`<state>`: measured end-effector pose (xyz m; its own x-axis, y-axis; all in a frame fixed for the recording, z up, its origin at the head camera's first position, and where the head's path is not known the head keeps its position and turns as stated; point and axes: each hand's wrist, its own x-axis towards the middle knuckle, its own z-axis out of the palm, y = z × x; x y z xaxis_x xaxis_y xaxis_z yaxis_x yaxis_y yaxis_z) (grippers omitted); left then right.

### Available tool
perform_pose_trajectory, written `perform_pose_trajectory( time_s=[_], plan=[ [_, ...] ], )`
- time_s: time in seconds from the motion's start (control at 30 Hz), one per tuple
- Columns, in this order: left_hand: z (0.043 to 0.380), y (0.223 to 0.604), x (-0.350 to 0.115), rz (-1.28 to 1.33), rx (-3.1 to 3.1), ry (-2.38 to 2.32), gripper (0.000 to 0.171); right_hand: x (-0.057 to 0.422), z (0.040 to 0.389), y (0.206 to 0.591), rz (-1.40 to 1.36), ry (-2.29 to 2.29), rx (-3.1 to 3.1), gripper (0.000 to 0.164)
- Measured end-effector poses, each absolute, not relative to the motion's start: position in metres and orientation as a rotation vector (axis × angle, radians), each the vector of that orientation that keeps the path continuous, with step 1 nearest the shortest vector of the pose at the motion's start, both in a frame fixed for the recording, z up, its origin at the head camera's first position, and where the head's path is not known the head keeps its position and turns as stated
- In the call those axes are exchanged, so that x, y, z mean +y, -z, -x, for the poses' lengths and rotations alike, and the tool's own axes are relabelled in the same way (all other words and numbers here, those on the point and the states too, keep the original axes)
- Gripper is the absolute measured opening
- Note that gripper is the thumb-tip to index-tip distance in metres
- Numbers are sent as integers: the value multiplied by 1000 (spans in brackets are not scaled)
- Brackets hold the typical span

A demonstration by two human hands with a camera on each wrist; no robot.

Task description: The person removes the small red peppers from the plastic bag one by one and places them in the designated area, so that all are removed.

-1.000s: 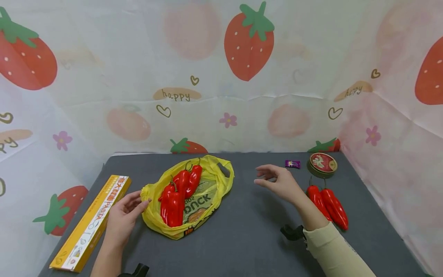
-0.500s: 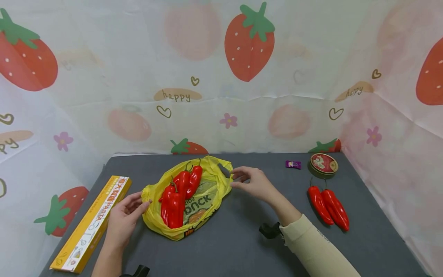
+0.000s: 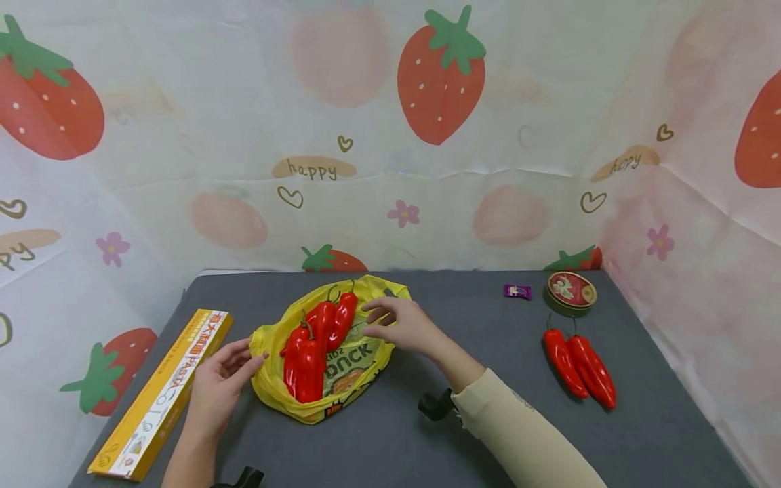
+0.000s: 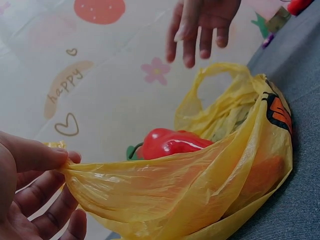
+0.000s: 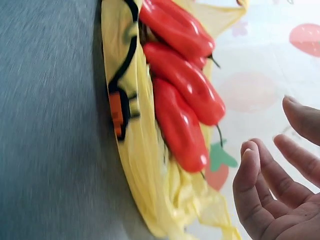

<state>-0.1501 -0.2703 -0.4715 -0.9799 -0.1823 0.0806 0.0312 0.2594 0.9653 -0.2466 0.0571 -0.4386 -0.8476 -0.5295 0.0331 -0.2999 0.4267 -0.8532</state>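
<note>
A yellow plastic bag [image 3: 268, 386] lies with its mouth open on the table, several red peppers [image 3: 311, 369] inside it. My left hand [image 3: 218, 379] pinches the bag's left rim between thumb and finger; the left wrist view shows the film [image 4: 150, 185] pulled taut from that pinch. Over the bag's right side hovers my right hand [image 3: 399, 325], its fingers loosely bent and nothing held. In the right wrist view that hand [image 5: 280, 195] is apart from the peppers [image 5: 185, 90], thumb and fingers spread.
Left of the bag lies a long yellow pasta box [image 3: 161, 393]. On the right are two red peppers [image 3: 579, 369], a round red-lidded tin [image 3: 570, 291] and a small purple wrapped packet [image 3: 517, 291]. A strawberry-print cloth [image 3: 390, 135] hangs behind the grey table [image 3: 378, 454].
My right hand has moved left, from near the purple packet to over the bag's right side. The left hand keeps its pinch on the rim, and the peppers stay put.
</note>
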Motion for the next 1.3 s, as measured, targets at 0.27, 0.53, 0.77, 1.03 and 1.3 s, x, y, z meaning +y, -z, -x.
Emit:
perform_pose_trajectory(
  time_s=[0.27, 0.53, 0.77, 1.03, 1.3],
  plan=[
    [150, 470, -269, -169, -2367, 1790, 46, 28, 252, 447, 758, 1393, 2329, 47],
    [149, 470, -270, -170, -2374, 1773, 47, 0, 259, 456, 688, 1364, 2261, 45],
    [147, 473, -272, -172, -2372, 1750, 47, -21, 257, 453, 636, 1289, 2270, 48],
    [148, 473, -272, -153, -2370, 1769, 47, -33, 257, 457, 552, 1264, 2261, 51],
    [149, 472, -271, -163, -2367, 1782, 47, -37, 254, 465, 532, 1272, 2227, 49]
  ],
)
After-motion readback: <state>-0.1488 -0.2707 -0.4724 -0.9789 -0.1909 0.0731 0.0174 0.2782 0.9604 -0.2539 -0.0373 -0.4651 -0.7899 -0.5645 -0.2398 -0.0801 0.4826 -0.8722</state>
